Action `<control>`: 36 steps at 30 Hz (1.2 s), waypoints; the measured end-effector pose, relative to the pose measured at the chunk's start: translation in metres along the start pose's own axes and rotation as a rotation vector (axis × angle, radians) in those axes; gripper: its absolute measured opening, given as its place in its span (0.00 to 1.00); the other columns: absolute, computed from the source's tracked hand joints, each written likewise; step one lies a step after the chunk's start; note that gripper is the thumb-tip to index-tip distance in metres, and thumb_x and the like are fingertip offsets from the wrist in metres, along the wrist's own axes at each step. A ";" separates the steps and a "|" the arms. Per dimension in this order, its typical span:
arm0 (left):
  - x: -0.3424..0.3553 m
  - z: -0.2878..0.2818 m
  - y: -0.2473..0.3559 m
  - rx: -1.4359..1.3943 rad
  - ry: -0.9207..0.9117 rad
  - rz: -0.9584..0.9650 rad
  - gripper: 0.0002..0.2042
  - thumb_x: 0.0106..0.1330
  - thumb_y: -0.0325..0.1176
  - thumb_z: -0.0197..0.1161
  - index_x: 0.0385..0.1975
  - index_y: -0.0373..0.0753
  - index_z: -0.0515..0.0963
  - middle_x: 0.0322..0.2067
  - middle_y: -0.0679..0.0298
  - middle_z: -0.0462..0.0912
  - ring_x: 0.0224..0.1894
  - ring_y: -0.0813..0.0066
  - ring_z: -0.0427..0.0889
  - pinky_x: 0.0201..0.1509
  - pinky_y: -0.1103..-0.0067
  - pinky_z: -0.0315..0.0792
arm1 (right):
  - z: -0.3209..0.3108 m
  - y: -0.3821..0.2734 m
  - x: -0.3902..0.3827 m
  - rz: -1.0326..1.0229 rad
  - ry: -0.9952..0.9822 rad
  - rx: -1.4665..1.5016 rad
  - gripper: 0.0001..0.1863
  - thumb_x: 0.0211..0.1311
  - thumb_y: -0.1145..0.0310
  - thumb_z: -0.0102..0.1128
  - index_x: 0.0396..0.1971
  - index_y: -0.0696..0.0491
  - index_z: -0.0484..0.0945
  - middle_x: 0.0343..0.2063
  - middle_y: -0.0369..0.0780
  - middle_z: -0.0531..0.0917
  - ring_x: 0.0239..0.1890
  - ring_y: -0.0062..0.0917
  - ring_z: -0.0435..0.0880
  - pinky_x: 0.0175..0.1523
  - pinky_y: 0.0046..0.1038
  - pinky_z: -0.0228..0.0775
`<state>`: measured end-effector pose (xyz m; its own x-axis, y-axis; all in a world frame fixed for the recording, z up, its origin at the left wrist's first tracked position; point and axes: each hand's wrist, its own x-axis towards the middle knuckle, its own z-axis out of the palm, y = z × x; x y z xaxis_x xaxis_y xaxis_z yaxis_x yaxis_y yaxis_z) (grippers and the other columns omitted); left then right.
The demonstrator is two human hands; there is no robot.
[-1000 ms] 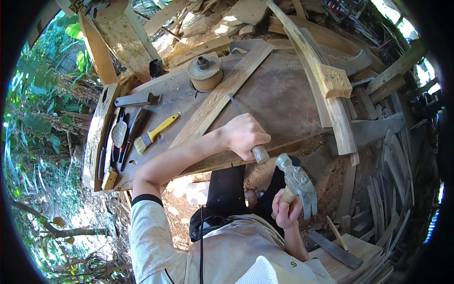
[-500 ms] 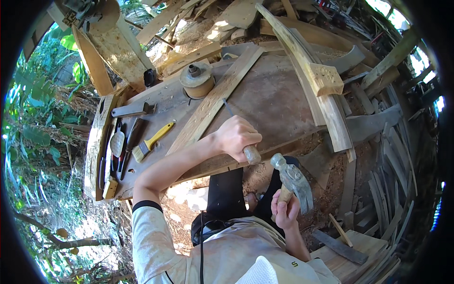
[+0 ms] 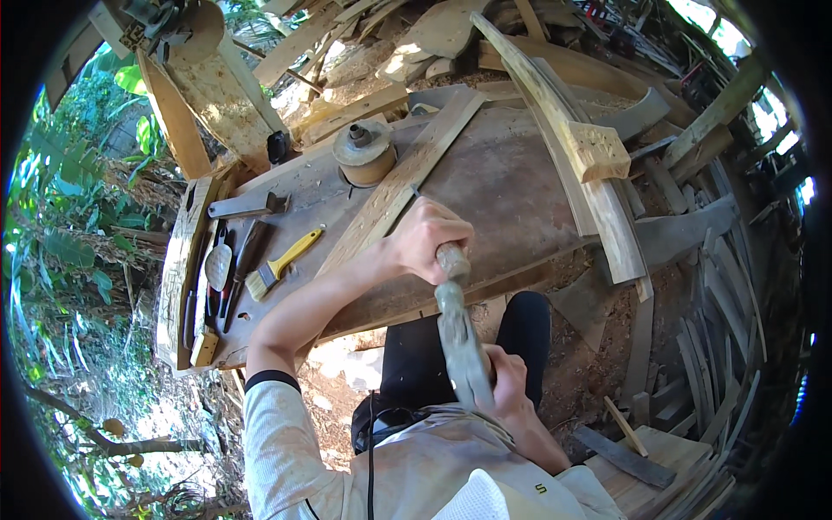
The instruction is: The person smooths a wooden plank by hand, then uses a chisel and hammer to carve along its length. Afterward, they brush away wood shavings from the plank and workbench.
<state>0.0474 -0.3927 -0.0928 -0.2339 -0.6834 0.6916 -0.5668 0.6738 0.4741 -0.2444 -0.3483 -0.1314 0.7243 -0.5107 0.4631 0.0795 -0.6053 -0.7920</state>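
At lower centre, nearest the camera, the right hand (image 3: 510,379) has its fingers closed round the handle of a claw hammer (image 3: 464,347). Half a second ago the hammer head stood off to the right of the other tool; now it has swung in, its striking face at the butt of the wooden-handled chisel (image 3: 452,260). This looks like the moment of a blow, so the chisel is probably being driven rather than merely positioned; whether metal and wood actually touch, I cannot tell.

Just beyond, at centre, the left hand (image 3: 429,238) grips the chisel in a closed fist, much where it was. The narrow blade reaches the right edge of a pitted plank (image 3: 438,130), which lies slantwise across the workbench (image 3: 520,182). Farther left on the bench lies a yellow-handled paintbrush (image 3: 296,251); stacked timber (image 3: 555,65) fills the upper right.
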 end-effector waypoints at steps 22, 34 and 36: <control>-0.002 0.007 -0.004 0.090 -0.004 0.015 0.09 0.36 0.33 0.66 0.14 0.42 0.71 0.12 0.63 0.71 0.15 0.60 0.73 0.20 0.69 0.66 | 0.022 0.051 -0.029 0.133 0.085 0.213 0.11 0.56 0.73 0.68 0.35 0.55 0.75 0.19 0.41 0.78 0.16 0.35 0.79 0.23 0.31 0.70; 0.003 0.015 -0.005 0.099 -0.030 0.064 0.10 0.36 0.33 0.66 0.13 0.42 0.69 0.13 0.63 0.72 0.15 0.60 0.74 0.20 0.69 0.67 | 0.008 0.053 -0.040 0.424 0.132 0.670 0.08 0.66 0.67 0.58 0.34 0.55 0.79 0.18 0.39 0.79 0.17 0.30 0.79 0.23 0.28 0.69; 0.007 0.016 -0.004 0.093 -0.036 0.079 0.10 0.36 0.32 0.65 0.13 0.41 0.69 0.12 0.63 0.72 0.15 0.59 0.74 0.20 0.69 0.67 | 0.002 0.057 -0.031 0.102 0.128 0.388 0.07 0.62 0.69 0.63 0.36 0.55 0.79 0.19 0.39 0.80 0.17 0.33 0.79 0.24 0.29 0.68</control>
<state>0.0353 -0.4050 -0.0985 -0.3086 -0.6398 0.7039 -0.6160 0.6983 0.3646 -0.2610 -0.3659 -0.1913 0.6533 -0.6425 0.4005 0.2815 -0.2849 -0.9163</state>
